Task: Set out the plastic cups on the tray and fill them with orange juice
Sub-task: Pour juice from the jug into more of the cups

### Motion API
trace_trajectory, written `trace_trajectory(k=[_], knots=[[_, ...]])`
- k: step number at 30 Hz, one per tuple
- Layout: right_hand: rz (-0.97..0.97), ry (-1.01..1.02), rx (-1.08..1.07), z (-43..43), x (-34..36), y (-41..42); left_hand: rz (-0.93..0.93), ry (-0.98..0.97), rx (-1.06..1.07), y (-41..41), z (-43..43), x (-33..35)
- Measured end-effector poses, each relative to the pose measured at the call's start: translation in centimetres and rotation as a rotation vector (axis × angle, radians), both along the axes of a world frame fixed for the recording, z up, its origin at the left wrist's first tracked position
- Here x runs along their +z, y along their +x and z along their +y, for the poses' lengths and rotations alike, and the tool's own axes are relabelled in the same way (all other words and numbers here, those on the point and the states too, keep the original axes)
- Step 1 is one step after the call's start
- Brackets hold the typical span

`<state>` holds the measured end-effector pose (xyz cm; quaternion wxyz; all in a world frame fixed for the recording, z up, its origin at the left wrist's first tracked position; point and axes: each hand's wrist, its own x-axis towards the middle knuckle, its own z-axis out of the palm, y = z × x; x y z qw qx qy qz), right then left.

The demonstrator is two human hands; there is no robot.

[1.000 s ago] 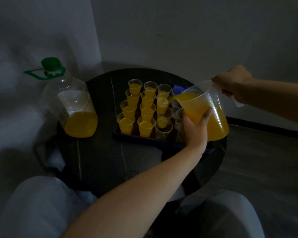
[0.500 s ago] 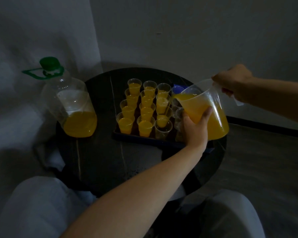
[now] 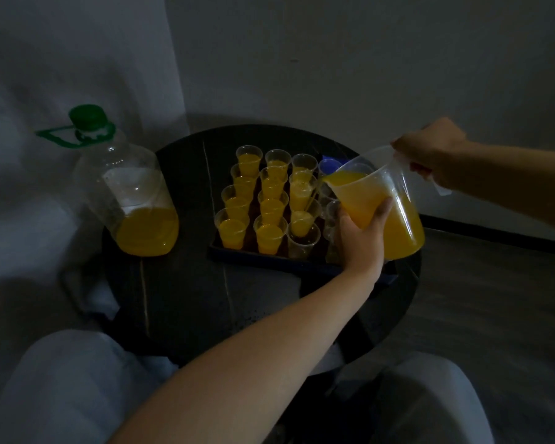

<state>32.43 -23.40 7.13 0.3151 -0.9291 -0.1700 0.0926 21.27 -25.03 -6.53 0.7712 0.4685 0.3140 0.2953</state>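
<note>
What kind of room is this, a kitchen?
Probably not a kitchen: likely a dim corner of a home room. A small round dark table sits against bare walls, holding only a tray of juice cups.

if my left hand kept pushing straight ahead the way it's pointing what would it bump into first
It is already against the jug, so pushing on would press that first. Past the jug, the line seems to head for the right-hand cups on the tray, though depth is hard to judge.
</note>
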Motion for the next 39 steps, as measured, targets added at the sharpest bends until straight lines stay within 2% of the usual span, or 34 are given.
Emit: trace_trajectory(k=[39], knots=[[0.008, 0.005, -0.001, 1.1, 0.2, -0.1, -0.016, 0.003, 0.018, 0.4, 1.1, -0.3]])
